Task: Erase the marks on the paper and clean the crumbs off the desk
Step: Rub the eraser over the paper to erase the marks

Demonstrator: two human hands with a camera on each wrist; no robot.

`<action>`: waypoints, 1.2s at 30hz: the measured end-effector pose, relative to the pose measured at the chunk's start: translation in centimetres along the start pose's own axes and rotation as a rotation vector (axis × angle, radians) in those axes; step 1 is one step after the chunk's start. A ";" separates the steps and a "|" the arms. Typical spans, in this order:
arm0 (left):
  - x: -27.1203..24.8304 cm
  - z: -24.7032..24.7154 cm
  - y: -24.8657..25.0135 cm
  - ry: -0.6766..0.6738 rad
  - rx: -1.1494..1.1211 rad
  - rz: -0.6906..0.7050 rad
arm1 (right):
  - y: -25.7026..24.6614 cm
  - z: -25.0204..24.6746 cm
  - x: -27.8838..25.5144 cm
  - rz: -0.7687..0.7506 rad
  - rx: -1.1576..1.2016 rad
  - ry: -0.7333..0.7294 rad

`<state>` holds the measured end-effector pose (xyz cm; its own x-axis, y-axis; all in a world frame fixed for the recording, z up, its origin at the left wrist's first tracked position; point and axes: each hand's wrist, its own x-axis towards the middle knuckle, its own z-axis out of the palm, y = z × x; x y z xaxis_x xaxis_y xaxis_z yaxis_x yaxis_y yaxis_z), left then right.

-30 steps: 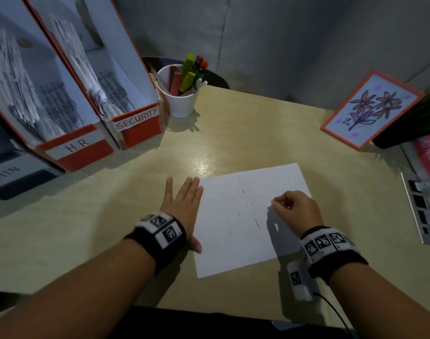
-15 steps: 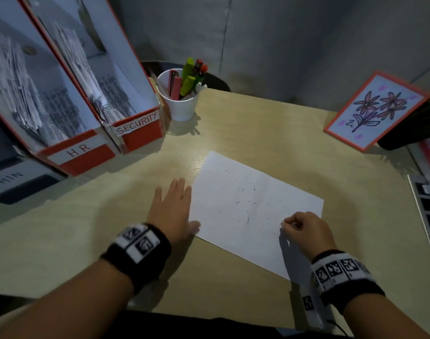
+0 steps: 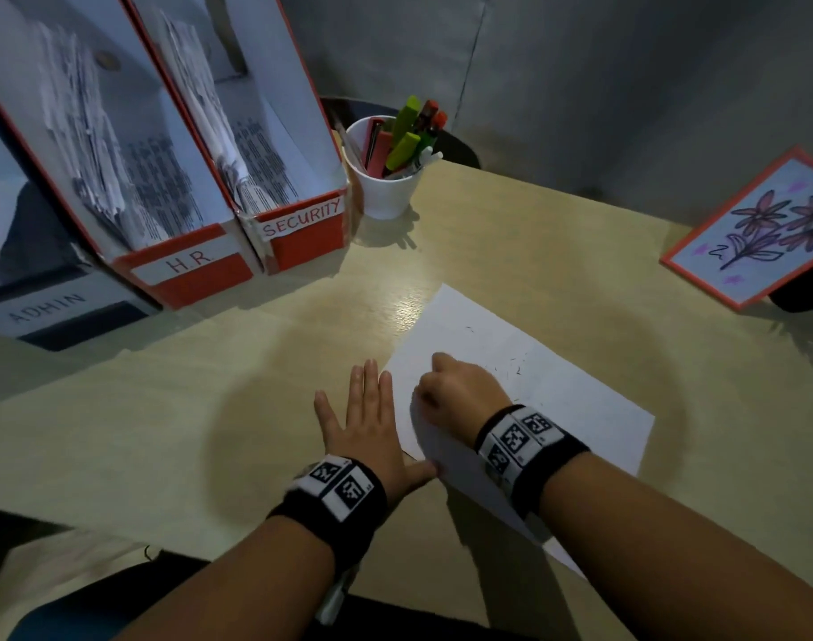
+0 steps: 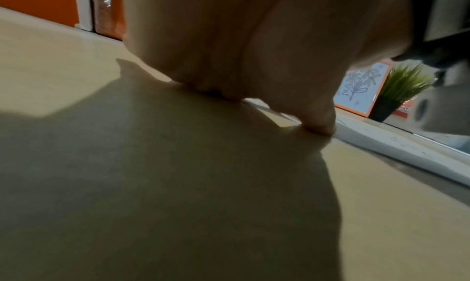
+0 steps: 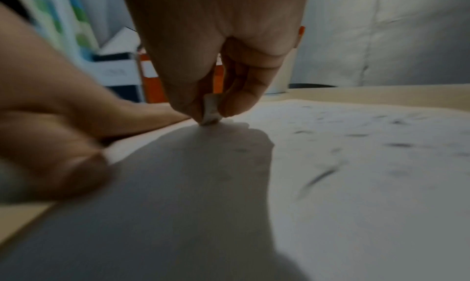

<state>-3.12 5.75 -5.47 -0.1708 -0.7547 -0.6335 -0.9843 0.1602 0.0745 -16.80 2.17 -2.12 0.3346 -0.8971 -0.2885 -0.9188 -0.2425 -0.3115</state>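
Observation:
A white sheet of paper (image 3: pixel 557 400) lies askew on the wooden desk (image 3: pixel 210 409), with small dark crumbs and marks (image 3: pixel 515 367) scattered over it. My right hand (image 3: pixel 455 390) is over the paper's left part and pinches a small white eraser (image 5: pixel 211 112) whose tip touches the sheet (image 5: pixel 356 184). My left hand (image 3: pixel 367 418) lies flat on the desk beside the paper's left edge, fingers straight, and its thumb (image 3: pixel 418 471) touches the paper's near edge. In the left wrist view the left hand (image 4: pixel 254 64) presses on the desk next to the paper (image 4: pixel 396 150).
Red file boxes marked HR (image 3: pixel 187 266) and SECURITY (image 3: pixel 303 224) stand at the back left. A white cup of pens (image 3: pixel 386 178) is behind the paper. A framed flower drawing (image 3: pixel 761 233) leans at the right beside a potted plant (image 4: pixel 401 92).
The paper has turned askew on the desk. My right hand has moved left across it with the eraser, close to the left hand, which has stayed flat.

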 end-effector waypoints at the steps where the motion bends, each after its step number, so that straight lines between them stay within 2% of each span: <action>1: 0.0 -0.1 0.0 -0.008 -0.002 -0.001 | 1.1 -0.6 1.0 0.091 -0.001 0.025; 3: -0.1 -0.2 0.1 -0.035 -0.011 -0.005 | 2.9 -1.8 2.4 0.245 0.029 0.100; 4: -0.1 -0.2 0.1 -0.042 -0.015 -0.004 | 3.0 -2.0 2.7 0.268 0.023 0.099; 5: 0.0 -0.2 0.1 -0.043 -0.021 -0.002 | 2.2 -1.8 2.5 0.243 0.013 0.078; 6: 0.1 -0.2 0.1 -0.039 -0.027 -0.003 | 0.8 -1.1 1.8 0.153 0.027 0.061; 8: 0.3 0.0 0.1 -0.039 -0.019 -0.010 | -2.2 0.4 -0.5 -0.024 0.056 -0.047; 9: 0.3 0.0 0.1 -0.042 -0.014 -0.013 | -2.5 0.6 -1.1 -0.049 0.078 -0.093; 11: 0.3 0.0 0.1 -0.047 -0.008 -0.007 | -0.8 0.1 -0.2 0.036 0.085 -0.066; 15: 0.1 -0.1 0.1 -0.056 -0.006 -0.005 | 2.6 -0.9 2.2 0.251 0.066 0.142; 16: 0.2 -0.1 0.1 -0.053 -0.004 -0.008 | 1.7 -0.5 1.7 0.225 0.075 0.146; 19: 0.4 0.0 0.2 -0.042 0.012 -0.020 | -2.2 1.1 -1.1 -0.032 0.122 -0.029; 20: 0.3 0.1 0.2 -0.041 0.009 -0.018 | -1.9 0.9 -1.2 -0.055 0.111 -0.067; 21: 0.3 0.1 0.1 -0.038 0.002 -0.014 | -0.9 0.2 -0.4 -0.009 0.094 -0.068; 24: 0.1 0.1 0.1 -0.049 0.003 -0.008 | 3.8 -1.8 2.8 0.246 0.038 0.083; 25: 0.1 0.0 0.1 -0.049 0.002 -0.009 | 4.4 -1.9 3.2 0.267 0.035 0.107; 26: 0.1 0.0 0.1 -0.047 0.001 -0.009 | 3.7 -2.0 3.1 0.246 0.032 0.089; 29: 0.3 0.0 0.2 -0.048 0.004 -0.020 | -1.9 0.1 -0.2 -0.050 0.067 -0.079; 30: 0.4 0.0 0.2 -0.044 0.007 -0.020 | -2.2 0.3 -0.8 -0.065 0.077 -0.117; 32: 0.3 0.1 0.2 -0.033 0.005 -0.016 | -0.1 -0.1 0.1 0.050 0.074 -0.059; 35: 0.1 0.1 0.2 -0.047 0.005 -0.020 | 4.6 -1.6 2.9 0.310 0.071 0.109; 36: 0.2 0.1 0.2 -0.045 0.006 -0.022 | 4.9 -1.7 3.2 0.340 0.074 0.131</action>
<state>-3.33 5.71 -5.65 -0.1468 -0.7286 -0.6690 -0.9875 0.1475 0.0560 -20.57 -2.52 -3.04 -0.0211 -0.9628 -0.2695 -0.9537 0.1003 -0.2835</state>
